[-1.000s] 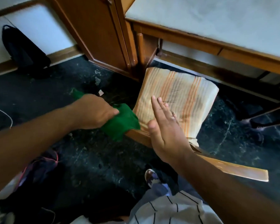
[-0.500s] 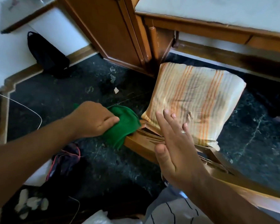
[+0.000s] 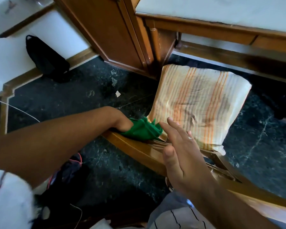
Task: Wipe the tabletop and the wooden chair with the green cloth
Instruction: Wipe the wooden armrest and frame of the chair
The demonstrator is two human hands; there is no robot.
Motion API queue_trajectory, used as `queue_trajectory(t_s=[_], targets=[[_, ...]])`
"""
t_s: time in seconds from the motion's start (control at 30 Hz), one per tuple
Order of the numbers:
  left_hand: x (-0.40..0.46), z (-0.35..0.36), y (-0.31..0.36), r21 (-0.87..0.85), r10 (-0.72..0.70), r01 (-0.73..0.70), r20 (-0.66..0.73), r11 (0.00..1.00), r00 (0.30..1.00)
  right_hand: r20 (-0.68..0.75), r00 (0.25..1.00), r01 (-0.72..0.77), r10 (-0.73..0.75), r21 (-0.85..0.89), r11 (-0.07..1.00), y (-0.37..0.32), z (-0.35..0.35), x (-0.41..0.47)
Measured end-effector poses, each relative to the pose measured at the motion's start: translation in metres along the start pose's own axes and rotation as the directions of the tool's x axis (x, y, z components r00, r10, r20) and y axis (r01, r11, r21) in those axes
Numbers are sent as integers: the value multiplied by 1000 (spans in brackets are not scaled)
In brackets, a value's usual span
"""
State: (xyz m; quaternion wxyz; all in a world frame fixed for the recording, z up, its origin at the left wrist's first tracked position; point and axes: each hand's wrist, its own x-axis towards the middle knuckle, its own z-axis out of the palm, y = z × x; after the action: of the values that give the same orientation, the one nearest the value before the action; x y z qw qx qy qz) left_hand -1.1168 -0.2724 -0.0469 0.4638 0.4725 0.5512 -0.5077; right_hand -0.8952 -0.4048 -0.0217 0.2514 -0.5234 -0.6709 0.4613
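Two hands (image 3: pixel 122 123) in view: left bunched around green cloth (image 3: pixel 143 130), pressed on wooden chair (image 3: pixel 139 149) rail at 9 o'clock of striped cushion (image 3: pixel 198 106); right (image 3: pixel 182 152) open, flat, empty. Cloth soft, light, likely to slip; best held wadded in palm.

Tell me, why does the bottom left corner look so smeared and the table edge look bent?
Head view: the white sleeve at lower left is motion-blurred, close to the lens; the wide-angle lens bows the table edge; the left hand on the green cloth looks fairly sharp; the floor near the person lies in deep shadow.
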Motion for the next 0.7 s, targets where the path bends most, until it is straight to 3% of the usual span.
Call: queue_trajectory(t_s=[0.13, 0.27, 0.43, 0.5, 0.57, 0.63, 0.7], targets=[[-33, 9, -10, 2, 152, -152, -2, 988, 988, 36, 999, 11, -9, -46, 999, -2, -1, 4], [-71, 30, -8, 224, 207, -166, -173, 960, 963, 114, 986, 132, -119, -115, 985, -5, -2, 1], [-86, 42, -12, 195, 280, -222, -365, 956, 888, 228, 960, 197, -163, -134, 971, -16, -2, 4], [-87, 41, -23, 157, 342, -305, -470, 939, 813, 237, 955, 224, -179, -176, 959, -28, 0, 9], [-91, 43, -39, 147, 409, -411, -616, 899, 673, 268, 936, 305, -227, -300, 904, -43, 4, 14], [-93, 51, -55, 240, 499, -478, -675, 845, 543, 311, 917, 378, -249, -479, 792, -55, 14, 16], [-93, 62, -70, 434, 615, -442, -631, 785, 473, 335, 914, 399, -231, -627, 669, -65, 29, 14]])
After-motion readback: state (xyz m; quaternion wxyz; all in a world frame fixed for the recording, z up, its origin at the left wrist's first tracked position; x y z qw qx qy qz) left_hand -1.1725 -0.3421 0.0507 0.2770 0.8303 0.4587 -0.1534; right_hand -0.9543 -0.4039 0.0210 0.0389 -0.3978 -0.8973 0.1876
